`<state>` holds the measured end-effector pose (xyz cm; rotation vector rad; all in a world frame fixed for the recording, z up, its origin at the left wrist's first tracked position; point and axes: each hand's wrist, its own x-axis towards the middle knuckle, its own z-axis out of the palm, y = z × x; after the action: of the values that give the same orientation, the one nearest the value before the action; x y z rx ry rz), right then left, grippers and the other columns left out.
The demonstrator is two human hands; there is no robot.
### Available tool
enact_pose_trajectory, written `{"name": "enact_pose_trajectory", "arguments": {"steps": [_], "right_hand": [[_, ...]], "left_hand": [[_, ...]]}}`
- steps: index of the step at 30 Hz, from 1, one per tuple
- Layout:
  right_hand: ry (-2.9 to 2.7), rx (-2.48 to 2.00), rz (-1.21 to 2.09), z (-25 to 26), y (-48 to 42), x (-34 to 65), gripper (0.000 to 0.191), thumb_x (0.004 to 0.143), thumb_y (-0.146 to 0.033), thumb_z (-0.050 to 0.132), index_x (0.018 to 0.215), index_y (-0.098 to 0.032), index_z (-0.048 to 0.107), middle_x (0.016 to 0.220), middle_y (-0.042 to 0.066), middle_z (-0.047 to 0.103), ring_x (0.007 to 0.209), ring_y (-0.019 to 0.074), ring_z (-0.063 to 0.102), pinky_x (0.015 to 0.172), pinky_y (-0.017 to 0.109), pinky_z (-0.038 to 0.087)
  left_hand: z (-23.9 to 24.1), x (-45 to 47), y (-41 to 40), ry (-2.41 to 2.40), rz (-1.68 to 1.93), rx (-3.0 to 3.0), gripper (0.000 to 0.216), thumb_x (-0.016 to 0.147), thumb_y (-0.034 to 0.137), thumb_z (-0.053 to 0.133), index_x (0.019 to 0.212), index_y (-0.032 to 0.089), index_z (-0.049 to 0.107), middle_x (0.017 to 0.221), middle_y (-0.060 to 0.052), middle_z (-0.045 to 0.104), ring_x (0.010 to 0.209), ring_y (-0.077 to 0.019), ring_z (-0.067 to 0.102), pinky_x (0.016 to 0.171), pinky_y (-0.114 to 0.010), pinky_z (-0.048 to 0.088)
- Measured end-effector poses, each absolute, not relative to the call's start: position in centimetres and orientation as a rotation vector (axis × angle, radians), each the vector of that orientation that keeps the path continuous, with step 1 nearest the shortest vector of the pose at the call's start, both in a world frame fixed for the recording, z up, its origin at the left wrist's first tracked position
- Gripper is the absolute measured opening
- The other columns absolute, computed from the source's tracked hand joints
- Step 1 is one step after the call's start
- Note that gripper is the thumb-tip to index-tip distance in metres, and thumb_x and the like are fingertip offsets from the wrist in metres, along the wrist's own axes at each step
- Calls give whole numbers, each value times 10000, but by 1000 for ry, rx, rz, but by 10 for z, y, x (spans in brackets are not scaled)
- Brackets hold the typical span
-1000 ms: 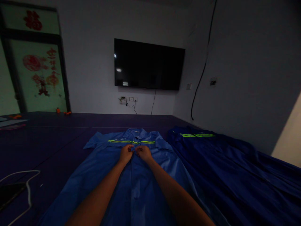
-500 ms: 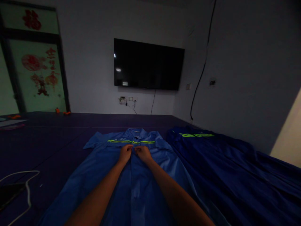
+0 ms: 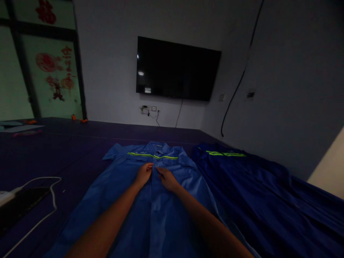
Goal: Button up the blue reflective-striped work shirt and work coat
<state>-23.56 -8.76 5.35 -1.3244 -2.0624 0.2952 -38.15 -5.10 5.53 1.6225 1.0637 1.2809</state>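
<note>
A blue short-sleeved work shirt with a yellow-green stripe across its chest lies spread out, collar away from me. My left hand is at the front placket just below the stripe, its fingers closed on the cloth edge. Facing it from the other side of the placket, my right hand has thumb and fingers bent together at the fabric. The dim light hides exactly what lies between the fingertips.
To the right lies a darker blue garment with a similar stripe. A phone-like dark slab and a white cable are at left. Small orange objects sit at the far edge of the purple surface. A television hangs on the wall.
The view has turned slightly left and down. Both hands stay at the placket below the stripe; the right hand has drawn a little back from the left.
</note>
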Motion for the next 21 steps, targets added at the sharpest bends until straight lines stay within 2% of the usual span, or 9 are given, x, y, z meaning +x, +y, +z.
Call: {"name": "enact_pose_trajectory", "arguments": {"steps": [5, 8, 11, 14, 17, 21], "right_hand": [[-2130, -1322, 265, 51, -116, -235, 445, 782, -135, 427, 1222, -151, 494, 1299, 115, 451, 1206, 208, 395, 1020, 372, 287], [-2085, -1343, 247, 57, -125, -236, 420, 772, -144, 451, 1182, -181, 532, 1285, 96, 466, 1193, 210, 404, 1004, 363, 304], [-2046, -1431, 196, 66, -130, -237, 315, 749, -154, 502, 1038, -198, 619, 1135, 79, 578, 1078, 205, 498, 928, 315, 365], [-2013, -1587, 113, 74, -135, -242, 173, 791, -241, 492, 833, -200, 655, 884, 68, 655, 859, 186, 586, 757, 259, 413], [-1991, -1712, 37, 78, -140, -249, 323, 825, -416, 438, 703, -192, 635, 712, 70, 652, 674, 177, 594, 592, 246, 381], [-1945, -1765, 2, 79, -144, -257, 415, 762, -550, 472, 629, -183, 614, 626, 71, 636, 606, 185, 588, 524, 249, 332]], "left_hand": [[53, -391, -75, 1010, 1200, 1700, 410, 619, -40, 484, 967, 143, 600, 933, -72, 649, 871, -129, 599, 843, -289, 457], [53, -396, -86, 1060, 1204, 1788, 417, 570, -20, 558, 949, 148, 600, 981, -73, 620, 914, -147, 574, 860, -303, 443], [56, -399, -93, 1160, 1245, 1880, 279, 548, 31, 619, 804, 143, 621, 1015, -82, 585, 965, -179, 543, 869, -321, 428], [61, -398, -97, 1187, 1219, 2000, 125, 550, 53, 625, 615, 155, 594, 964, -67, 585, 969, -196, 529, 877, -332, 409], [64, -394, -100, 1107, 1140, 2114, 158, 561, 8, 561, 587, 161, 586, 933, -63, 587, 918, -180, 539, 841, -302, 416], [65, -390, -102, 1098, 1068, 2173, 196, 555, -27, 492, 566, 152, 571, 858, -59, 589, 841, -163, 544, 782, -277, 418]]}}
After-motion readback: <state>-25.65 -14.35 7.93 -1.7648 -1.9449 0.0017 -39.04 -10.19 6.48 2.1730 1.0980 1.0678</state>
